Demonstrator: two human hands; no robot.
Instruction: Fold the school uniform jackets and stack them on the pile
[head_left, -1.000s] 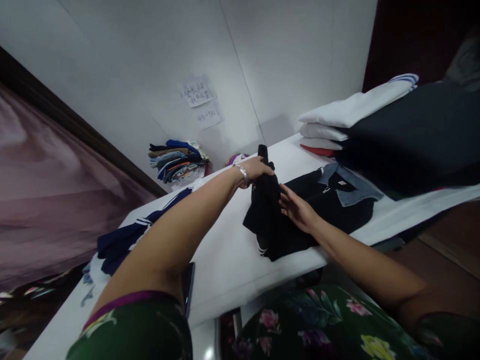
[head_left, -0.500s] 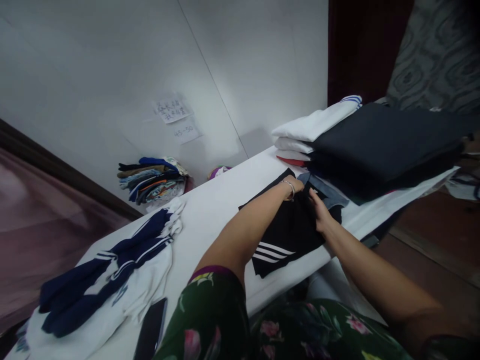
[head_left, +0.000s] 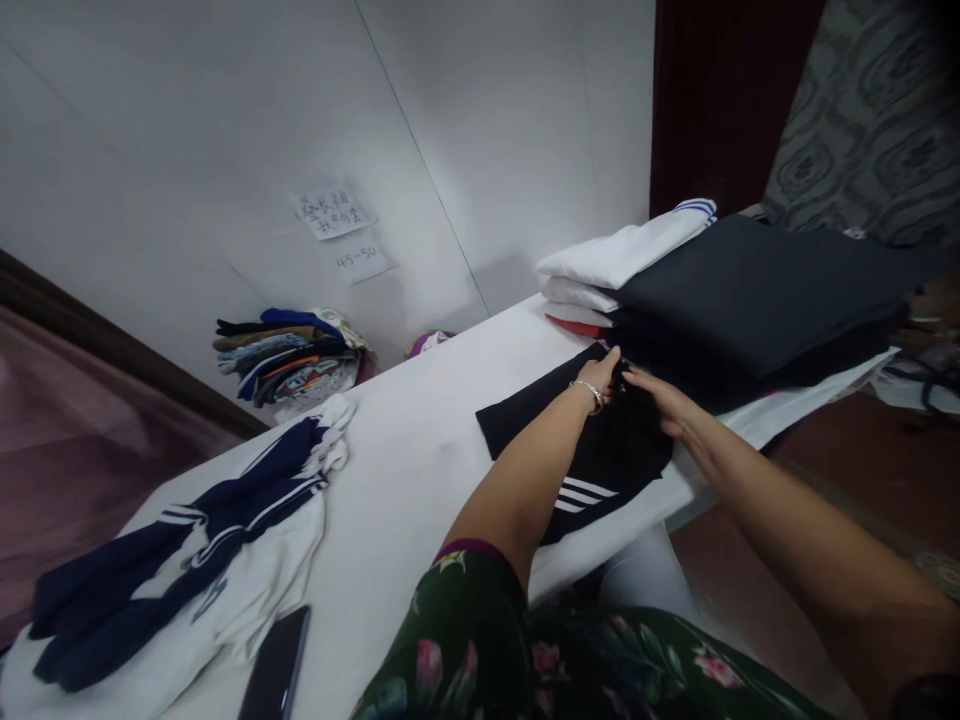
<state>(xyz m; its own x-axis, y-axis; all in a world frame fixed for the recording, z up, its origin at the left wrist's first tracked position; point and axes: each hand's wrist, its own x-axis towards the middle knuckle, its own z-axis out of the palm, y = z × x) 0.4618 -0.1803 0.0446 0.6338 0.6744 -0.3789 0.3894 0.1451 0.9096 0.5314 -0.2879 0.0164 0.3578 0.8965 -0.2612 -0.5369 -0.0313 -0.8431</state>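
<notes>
A black garment (head_left: pixel 615 440) with white diagonal stripes near its lower edge lies folded on the white table, in front of the tall stack. At its far edge my left hand (head_left: pixel 598 375), with a silver bracelet at the wrist, closes on the cloth, its fingertips partly hidden. Close by on the right, my right hand (head_left: pixel 664 400) grips the same edge, fingers pointing towards the left hand. A small light mark shows on the cloth between the hands.
Behind the garment rises a stack of folded dark clothes (head_left: pixel 765 290) beside white ones (head_left: pixel 626 250). Navy and white clothes (head_left: pixel 217 540) lie at left, near a phone (head_left: pixel 276 665). Beyond the table stands a pile of folded clothes (head_left: pixel 289 355); paper notes (head_left: pixel 334 210) hang on the wall.
Both hands have shifted slightly right with the garment's far edge and are closer together. The grey-blue cloth beside the right hand is no longer visible. The view has shifted a little.
</notes>
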